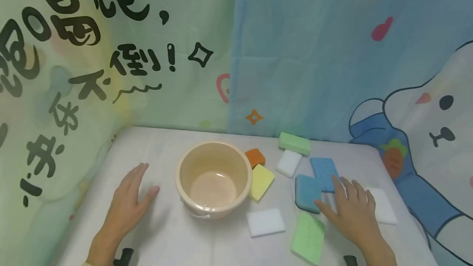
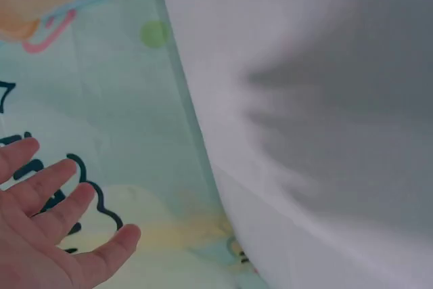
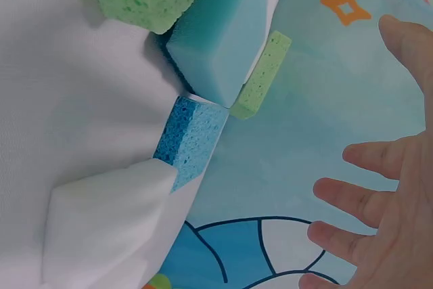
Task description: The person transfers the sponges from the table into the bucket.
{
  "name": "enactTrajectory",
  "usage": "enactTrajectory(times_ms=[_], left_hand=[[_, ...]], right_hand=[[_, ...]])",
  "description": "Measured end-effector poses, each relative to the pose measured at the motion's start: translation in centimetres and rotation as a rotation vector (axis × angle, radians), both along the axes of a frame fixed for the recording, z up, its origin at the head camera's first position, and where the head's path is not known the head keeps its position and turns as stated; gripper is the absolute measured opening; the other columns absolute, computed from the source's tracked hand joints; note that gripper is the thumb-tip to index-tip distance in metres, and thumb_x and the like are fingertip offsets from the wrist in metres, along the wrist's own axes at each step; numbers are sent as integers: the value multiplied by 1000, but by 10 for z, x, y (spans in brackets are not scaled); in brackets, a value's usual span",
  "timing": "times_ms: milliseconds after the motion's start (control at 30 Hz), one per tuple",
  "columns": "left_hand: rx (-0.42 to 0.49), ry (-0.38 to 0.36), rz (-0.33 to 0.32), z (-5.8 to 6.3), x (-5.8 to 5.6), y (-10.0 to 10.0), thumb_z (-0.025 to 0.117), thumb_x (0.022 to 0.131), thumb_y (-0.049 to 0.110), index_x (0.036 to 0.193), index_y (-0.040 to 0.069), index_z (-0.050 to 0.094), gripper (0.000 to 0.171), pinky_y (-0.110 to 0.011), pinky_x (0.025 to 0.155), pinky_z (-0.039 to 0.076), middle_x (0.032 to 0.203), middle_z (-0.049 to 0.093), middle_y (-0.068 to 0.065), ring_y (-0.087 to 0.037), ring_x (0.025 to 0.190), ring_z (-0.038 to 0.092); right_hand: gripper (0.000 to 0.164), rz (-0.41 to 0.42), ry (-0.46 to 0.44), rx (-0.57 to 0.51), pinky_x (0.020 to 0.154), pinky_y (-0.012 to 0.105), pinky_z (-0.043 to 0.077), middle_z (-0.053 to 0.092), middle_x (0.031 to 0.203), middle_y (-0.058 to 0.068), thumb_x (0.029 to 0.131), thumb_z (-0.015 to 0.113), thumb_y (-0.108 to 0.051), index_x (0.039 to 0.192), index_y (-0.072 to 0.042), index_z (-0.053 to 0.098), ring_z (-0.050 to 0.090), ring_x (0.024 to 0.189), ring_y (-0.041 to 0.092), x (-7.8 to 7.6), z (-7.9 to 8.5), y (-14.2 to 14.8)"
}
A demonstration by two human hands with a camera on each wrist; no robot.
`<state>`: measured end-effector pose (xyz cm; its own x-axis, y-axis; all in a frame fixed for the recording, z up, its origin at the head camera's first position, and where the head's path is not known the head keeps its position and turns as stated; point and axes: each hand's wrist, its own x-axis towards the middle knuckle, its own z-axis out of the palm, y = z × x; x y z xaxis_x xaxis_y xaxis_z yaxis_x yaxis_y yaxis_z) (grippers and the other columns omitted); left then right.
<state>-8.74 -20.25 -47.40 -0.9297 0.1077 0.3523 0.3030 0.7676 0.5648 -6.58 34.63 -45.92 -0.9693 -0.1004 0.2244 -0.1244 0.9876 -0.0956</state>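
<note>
My left hand (image 1: 127,200) hovers over the white tabletop to the left of a beige bucket (image 1: 214,157), fingers extended, thumb apart, holding nothing. On the other side, my right hand (image 1: 352,212) is spread above the table and also holds nothing. Nearest to it are a smooth blue sponge (image 1: 306,192) with a dark underside, a porous blue sponge (image 1: 323,169) and a white sponge (image 1: 384,208) partly hidden behind the fingers. A light green sponge (image 1: 308,237) lies in front of the smooth blue one. Spread fingers show in both wrist views.
Around the bucket's right side lie an orange sponge (image 1: 256,157), a yellow one (image 1: 261,182) and a white one (image 1: 266,222). Farther back are another white sponge (image 1: 289,163) and a green block (image 1: 294,143). A printed curtain (image 1: 295,73) hangs behind the table.
</note>
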Motion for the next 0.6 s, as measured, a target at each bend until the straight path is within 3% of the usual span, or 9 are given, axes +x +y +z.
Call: enactTrajectory(times_ms=[333, 600], left_hand=[[111, -88, -15, 6, 3, 16, 60, 102, 34, 153, 4, 37, 64, -64, 110, 28, 154, 39, -21, -43, 140, 34], [168, -89, -32, 10, -1, 25, 59, 102, 32, 154, 4, 35, 64, -65, 111, 28, 155, 38, -20, -42, 141, 33]], right_hand=[[92, -8, -31, -7, 95, 81, 24, 45, 135, 36, 86, 69, -60, 142, 9, 44, 36, 123, 59, 10, 4, -5], [93, -7, -90, -34, 97, 78, 22, 45, 137, 34, 87, 68, -61, 143, 8, 42, 35, 126, 57, 22, 3, -9]])
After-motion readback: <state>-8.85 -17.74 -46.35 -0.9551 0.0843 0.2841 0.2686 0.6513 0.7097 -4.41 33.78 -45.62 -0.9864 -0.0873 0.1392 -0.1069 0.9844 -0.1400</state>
